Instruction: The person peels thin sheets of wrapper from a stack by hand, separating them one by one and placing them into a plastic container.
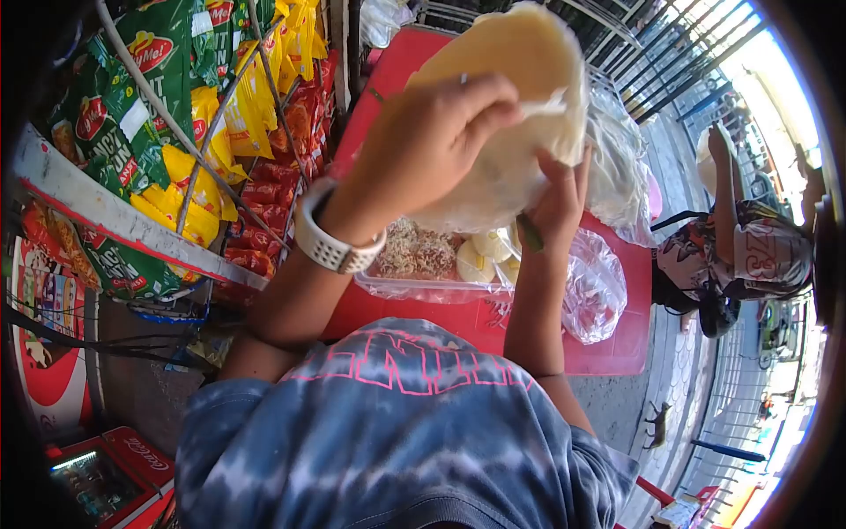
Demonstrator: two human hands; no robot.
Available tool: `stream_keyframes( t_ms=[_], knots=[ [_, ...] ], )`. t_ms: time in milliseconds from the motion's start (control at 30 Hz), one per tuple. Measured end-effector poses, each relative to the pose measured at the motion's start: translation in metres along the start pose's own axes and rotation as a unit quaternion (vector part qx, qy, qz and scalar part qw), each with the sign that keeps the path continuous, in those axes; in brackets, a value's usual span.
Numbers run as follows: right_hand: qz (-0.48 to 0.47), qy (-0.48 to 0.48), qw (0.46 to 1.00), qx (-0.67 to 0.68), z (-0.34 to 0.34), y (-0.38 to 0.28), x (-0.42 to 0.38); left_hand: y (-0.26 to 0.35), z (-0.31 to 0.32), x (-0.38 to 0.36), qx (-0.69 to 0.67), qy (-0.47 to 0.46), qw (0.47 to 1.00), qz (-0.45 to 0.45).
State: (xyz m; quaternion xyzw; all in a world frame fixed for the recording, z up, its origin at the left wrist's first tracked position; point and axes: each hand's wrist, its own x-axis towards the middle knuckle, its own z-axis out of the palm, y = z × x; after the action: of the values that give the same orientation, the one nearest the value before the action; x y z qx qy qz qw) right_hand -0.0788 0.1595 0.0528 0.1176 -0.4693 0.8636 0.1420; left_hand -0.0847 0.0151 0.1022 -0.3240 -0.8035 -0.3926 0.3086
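Nearest to me is the wearer's blue-and-grey tie-dye shirt with pink outlined lettering (405, 432), just below the near edge of the red tabletop (617, 348). Above that surface I have both bare hands raised. My left hand (445, 128), with a pale perforated watch strap (330, 234) at its wrist, has thumb and fingertips pressed together, pinching a whitish fold of the large, rounded, cloudy plastic bag with a pale-yellow tint (493, 53). My right hand (560, 198) pinches the bag's lower right side, its thumb against the plastic; a dark green strip (530, 232) shows by the palm, too blurred for me to identify.

The bag is up over the middle of the tabletop, partly hiding a clear plastic container (432, 288) near the near edge. Inside I see brown-and-white shredded food (414, 251) and, to its right, pale-yellow rounded pieces (476, 263). Toward the right edge lies a crumpled clear plastic bag (595, 295); more clear plastic bags (621, 167) are bunched farther back along that edge. Beyond the left edge, green, yellow and red snack packets (225, 123) fill a wire rack (145, 225).
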Motion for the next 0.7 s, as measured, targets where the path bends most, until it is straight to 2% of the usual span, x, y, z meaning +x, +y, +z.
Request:
stream_keyframes(
  t_ms=[33,67,133,167,200,233,267,367,400,500,533,633,700],
  knots=[
    [0.025,-0.002,1.0,0.005,-0.012,0.008,0.001,-0.005,0.011,-0.013,-0.02,-0.008,0.999,-0.033],
    [0.023,0.007,0.998,-0.054,-0.016,0.016,0.0,-0.015,0.024,-0.028,-0.088,-0.008,0.992,-0.087],
    [0.01,0.014,0.985,-0.17,-0.027,0.041,-0.002,-0.03,0.047,-0.058,-0.095,-0.013,0.977,-0.192],
    [0.001,0.01,0.974,-0.228,-0.035,0.052,-0.004,-0.036,0.06,-0.073,-0.133,-0.006,0.971,-0.198],
    [-0.038,0.028,0.907,-0.419,-0.035,0.053,-0.007,-0.034,0.069,-0.077,-0.171,0.001,0.964,-0.202],
    [-0.06,0.021,0.915,-0.398,-0.038,0.062,-0.008,-0.034,0.075,-0.078,-0.21,0.01,0.956,-0.206],
    [-0.053,0.007,0.918,-0.393,-0.04,0.063,-0.01,-0.037,0.076,-0.079,-0.062,-0.065,0.987,-0.131],
    [-0.035,-0.007,0.93,-0.365,-0.043,0.053,-0.011,-0.04,0.063,-0.055,-0.039,-0.157,0.974,-0.158],
    [-0.032,-0.008,0.935,-0.353,-0.045,0.052,-0.011,-0.047,0.061,-0.047,-0.048,-0.134,0.979,-0.147],
    [-0.081,-0.037,0.921,-0.378,-0.049,0.05,-0.011,-0.045,0.053,-0.036,-0.013,-0.187,0.963,-0.196],
    [-0.078,-0.02,0.92,-0.384,-0.05,0.049,-0.011,-0.051,0.058,-0.037,0.004,-0.137,0.982,-0.13],
    [-0.061,0.045,0.924,-0.375,-0.054,0.049,-0.012,-0.061,0.057,-0.04,0.076,-0.052,0.986,-0.141],
    [-0.043,0.111,0.936,-0.333,-0.06,0.049,-0.011,-0.072,0.05,-0.048,0.091,0.005,0.975,-0.203]
  ],
)
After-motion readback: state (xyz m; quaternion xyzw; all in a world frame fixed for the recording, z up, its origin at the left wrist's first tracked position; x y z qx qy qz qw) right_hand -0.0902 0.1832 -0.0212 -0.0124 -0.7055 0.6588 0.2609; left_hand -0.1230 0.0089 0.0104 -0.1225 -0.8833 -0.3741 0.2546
